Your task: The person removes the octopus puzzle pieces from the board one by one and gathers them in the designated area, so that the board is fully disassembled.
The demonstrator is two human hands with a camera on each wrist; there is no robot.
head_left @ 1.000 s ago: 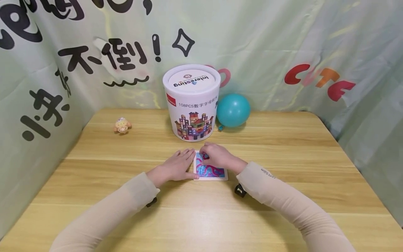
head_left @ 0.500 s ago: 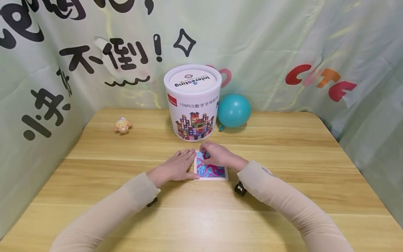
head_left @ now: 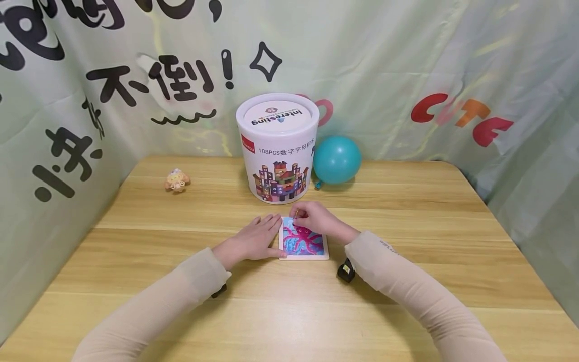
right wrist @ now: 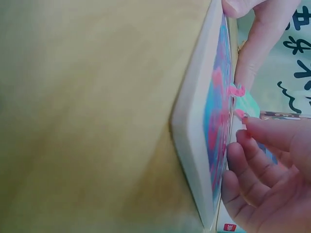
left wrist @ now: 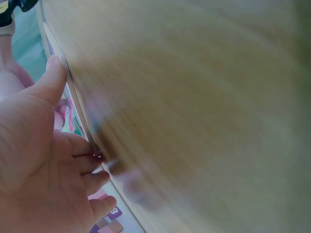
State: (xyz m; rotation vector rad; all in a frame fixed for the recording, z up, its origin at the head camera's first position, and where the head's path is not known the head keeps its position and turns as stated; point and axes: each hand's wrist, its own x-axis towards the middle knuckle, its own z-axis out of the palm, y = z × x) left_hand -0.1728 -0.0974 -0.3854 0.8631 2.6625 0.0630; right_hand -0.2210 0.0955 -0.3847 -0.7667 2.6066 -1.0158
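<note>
A small square puzzle board (head_left: 304,246) with a pink octopus on blue lies on the table. Along its left side my left hand (head_left: 251,241) is spread out, the thumb on the near-left corner and the fingertips at the far-left corner. At the board's far edge my right hand (head_left: 318,219) pinches a green and pink puzzle piece (right wrist: 248,104) between thumb and fingers. In the right wrist view that piece stands up, tilted from the board's face. My curled right fingers hide the far part of the board in the head view.
A white block bucket (head_left: 278,151) stands just behind the board. To its right sits a teal balloon (head_left: 336,159). A small plush-like figure (head_left: 177,180) lies at the back left. A printed curtain (head_left: 375,75) hangs around the wooden table (head_left: 280,322).
My right hand has drawn slightly away towards the board's far edge, and the octopus's head has come into sight. My left hand has stayed in place.
</note>
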